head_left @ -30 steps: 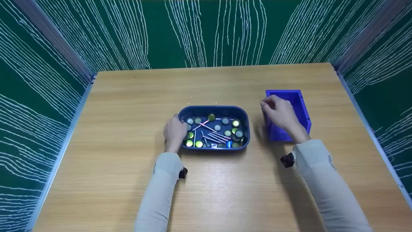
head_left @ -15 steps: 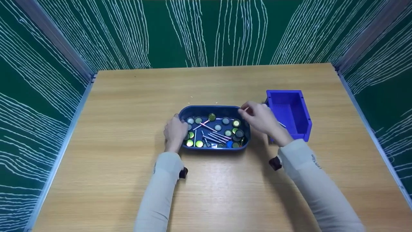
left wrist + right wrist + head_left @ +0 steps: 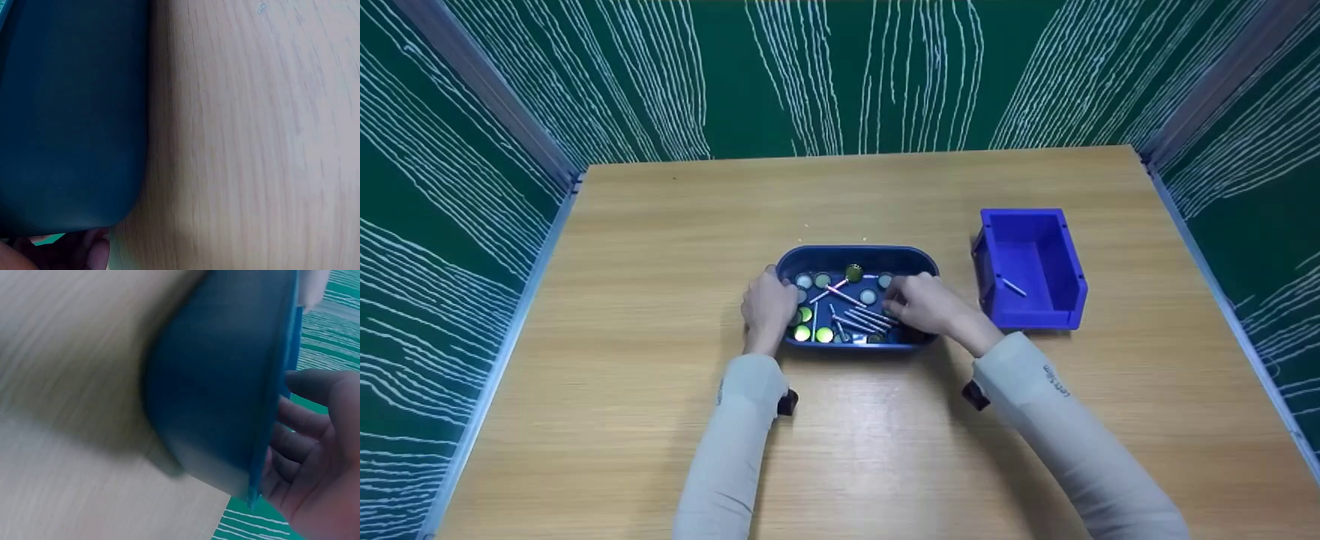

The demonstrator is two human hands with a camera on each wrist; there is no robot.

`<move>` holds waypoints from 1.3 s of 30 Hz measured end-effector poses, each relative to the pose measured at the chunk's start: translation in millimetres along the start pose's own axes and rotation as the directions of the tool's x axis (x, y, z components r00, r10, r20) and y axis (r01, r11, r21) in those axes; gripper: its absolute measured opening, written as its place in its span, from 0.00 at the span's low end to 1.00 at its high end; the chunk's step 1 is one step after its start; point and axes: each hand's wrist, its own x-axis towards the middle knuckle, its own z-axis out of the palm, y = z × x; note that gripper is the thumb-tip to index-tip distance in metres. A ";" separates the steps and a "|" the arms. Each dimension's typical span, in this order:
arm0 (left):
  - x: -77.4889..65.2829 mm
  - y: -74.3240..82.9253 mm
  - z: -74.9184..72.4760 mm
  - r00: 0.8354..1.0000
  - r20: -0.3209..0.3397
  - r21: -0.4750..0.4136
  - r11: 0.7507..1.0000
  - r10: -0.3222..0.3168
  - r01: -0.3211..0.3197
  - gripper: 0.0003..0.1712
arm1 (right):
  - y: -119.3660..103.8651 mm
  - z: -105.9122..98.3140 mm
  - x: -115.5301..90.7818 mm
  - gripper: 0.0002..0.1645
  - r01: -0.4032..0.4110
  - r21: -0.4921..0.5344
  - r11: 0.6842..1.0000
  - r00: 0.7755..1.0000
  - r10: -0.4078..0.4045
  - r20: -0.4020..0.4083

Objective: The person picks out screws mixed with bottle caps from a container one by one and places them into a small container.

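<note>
A dark blue oval-cornered tub [image 3: 877,259] stands mid-table, holding round bottle caps [image 3: 853,273] and several thin striped sticks [image 3: 845,295]. My left hand [image 3: 769,307] grips the tub's left end at the rim; only part of its curled fingers shows in the left wrist view. Over the right side of the tub, my right hand [image 3: 930,304] reaches in with fingertips down among the caps and sticks. The right wrist view shows its thumb and fingers apart, with nothing visibly held; the tub wall partly hides the fingertips. One thin stick [image 3: 1014,287] lies in the purple bin [image 3: 1027,232].
The purple bin stands to the right of the tub, its low front lip facing me. Green walls with white wavy lines border the wooden table [image 3: 675,225] at the back and sides. A few tiny crumbs lie behind the tub.
My right hand has moved left from above the purple bin into the tub. A thin stick now shows in the bin. My left hand has stayed at the tub's left end.
</note>
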 end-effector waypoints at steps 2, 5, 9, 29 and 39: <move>0.3 0.0 0.7 1.000 -0.001 0.001 1.000 -0.004 0.004 0.24 | -0.2 4.1 0.6 0.14 -0.003 -0.039 0.999 1.000 0.004 0.018; 1.1 -0.4 1.3 1.000 0.000 -0.002 1.000 -0.009 0.009 0.24 | -0.9 9.6 1.1 0.14 -0.002 -0.091 0.996 0.999 0.007 0.047; 0.7 -0.4 1.8 1.000 0.005 -0.006 1.000 -0.010 0.010 0.25 | -2.2 17.0 0.1 0.14 -0.044 -0.155 0.987 0.995 0.056 0.077; -0.3 -0.5 1.9 1.000 -0.019 -0.018 1.000 -0.003 0.003 0.23 | -5.0 30.7 5.5 0.21 -0.174 -0.167 0.971 0.969 0.199 0.149; 0.5 -1.1 1.7 1.000 -0.007 -0.013 1.000 -0.007 0.007 0.25 | -0.8 31.2 8.6 0.19 -0.151 -0.133 0.980 0.969 0.173 0.177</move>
